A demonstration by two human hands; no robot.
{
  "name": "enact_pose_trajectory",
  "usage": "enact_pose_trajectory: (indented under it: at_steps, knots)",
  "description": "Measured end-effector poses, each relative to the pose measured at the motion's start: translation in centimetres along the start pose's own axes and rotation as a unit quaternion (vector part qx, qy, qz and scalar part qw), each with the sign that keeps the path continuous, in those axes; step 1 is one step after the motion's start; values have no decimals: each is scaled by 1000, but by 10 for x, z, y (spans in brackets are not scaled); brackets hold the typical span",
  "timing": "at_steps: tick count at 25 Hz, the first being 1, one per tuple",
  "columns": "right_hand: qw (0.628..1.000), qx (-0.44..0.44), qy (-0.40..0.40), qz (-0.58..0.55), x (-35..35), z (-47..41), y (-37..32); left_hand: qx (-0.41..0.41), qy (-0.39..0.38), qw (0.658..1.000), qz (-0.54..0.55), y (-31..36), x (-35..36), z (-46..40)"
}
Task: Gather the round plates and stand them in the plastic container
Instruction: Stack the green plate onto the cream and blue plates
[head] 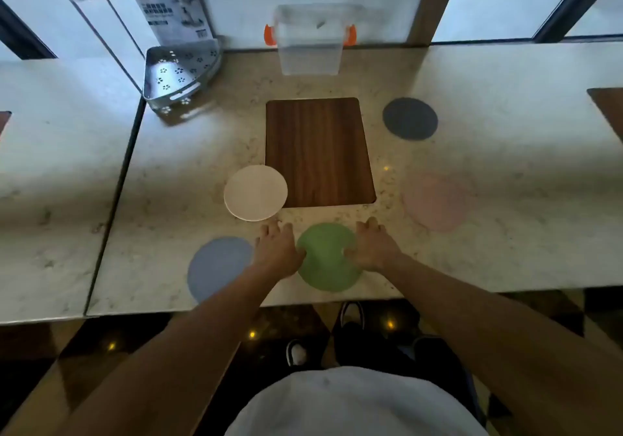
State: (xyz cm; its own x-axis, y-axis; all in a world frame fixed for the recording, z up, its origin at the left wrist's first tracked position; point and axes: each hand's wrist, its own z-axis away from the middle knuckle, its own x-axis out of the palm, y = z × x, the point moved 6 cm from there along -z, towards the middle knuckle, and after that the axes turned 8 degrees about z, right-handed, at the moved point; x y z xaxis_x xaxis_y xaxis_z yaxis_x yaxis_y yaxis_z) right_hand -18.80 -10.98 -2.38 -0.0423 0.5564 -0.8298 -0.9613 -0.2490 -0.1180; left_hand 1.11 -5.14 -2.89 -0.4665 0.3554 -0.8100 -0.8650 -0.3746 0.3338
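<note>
While the green plate (326,257) lies flat on the table (505,199) between both hands, neither has a real grasp: the left hand (277,250) and right hand (374,246) press open-palmed at its opposite edges, thumbs overlapping the rim. Risk: a thin disc flush with the surface may skid toward the near table edge rather than lift. White plate (255,192) sits just beyond the left fingers, light blue plate (219,268) to that hand's outer side, pink plate (435,203) beyond the right hand, dark plate (410,118) further off. The plastic container (312,42) stands well beyond, empty; a long carry could mean a drop.
</note>
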Motion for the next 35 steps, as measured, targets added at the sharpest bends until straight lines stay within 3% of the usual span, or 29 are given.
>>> enact_pose_trajectory:
  at_steps: [6, 12, 21, 25, 29, 35]
  knots:
    - [999, 13, 50, -16, 12, -3, 3, -77, 15, 989, 122, 7, 25, 7]
    - [992, 56, 78, -80, 13, -4, 7, -126, 79, 967, 207, 23, 39, 21]
    - [963, 32, 95, -250, 1, -20, 16, -245, 160, 882, 370, -5, 27, 24]
    - [940, 1, 87, -331, -18, -38, 1, -246, 219, 850, 410, -9, 6, 26]
    - [930, -23, 108, -350, -45, -65, -27, -244, 251, 797, 493, -30, -26, 11]
    - [934, -17, 94, -345, -61, -113, -88, -238, 273, 807, 467, -88, -84, -29]
